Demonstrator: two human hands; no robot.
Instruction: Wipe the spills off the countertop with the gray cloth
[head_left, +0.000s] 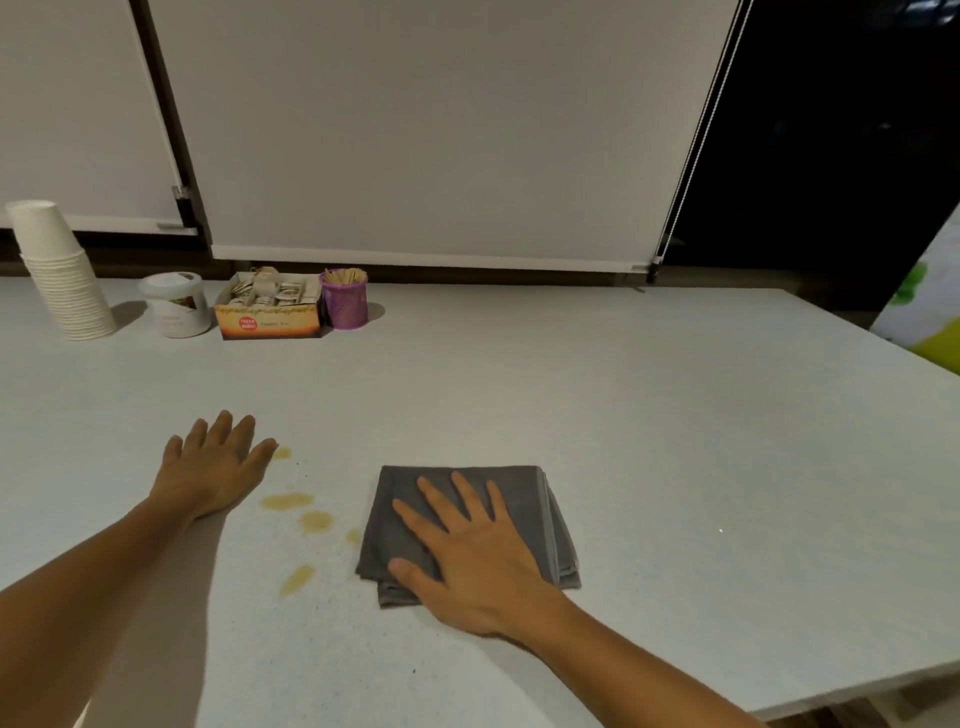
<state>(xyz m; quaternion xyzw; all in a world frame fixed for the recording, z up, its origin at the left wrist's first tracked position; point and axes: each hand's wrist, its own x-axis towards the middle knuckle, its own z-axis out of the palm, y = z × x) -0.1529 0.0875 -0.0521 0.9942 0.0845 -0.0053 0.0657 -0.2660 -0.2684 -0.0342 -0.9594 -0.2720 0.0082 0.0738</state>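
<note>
A folded gray cloth (540, 512) lies flat on the pale countertop (649, 426). My right hand (467, 551) rests palm down on the cloth with its fingers spread. Several yellowish-brown spills (298, 512) dot the counter just left of the cloth, one small spot touching its left edge. My left hand (215, 462) lies flat on the counter to the left of the spills, fingers apart, holding nothing.
At the back left stand a stack of white paper cups (62, 270), a white tub (176, 304), an open box of tea bags (270, 306) and a purple holder of wooden sticks (344, 299). The counter's edge runs along the right and front right.
</note>
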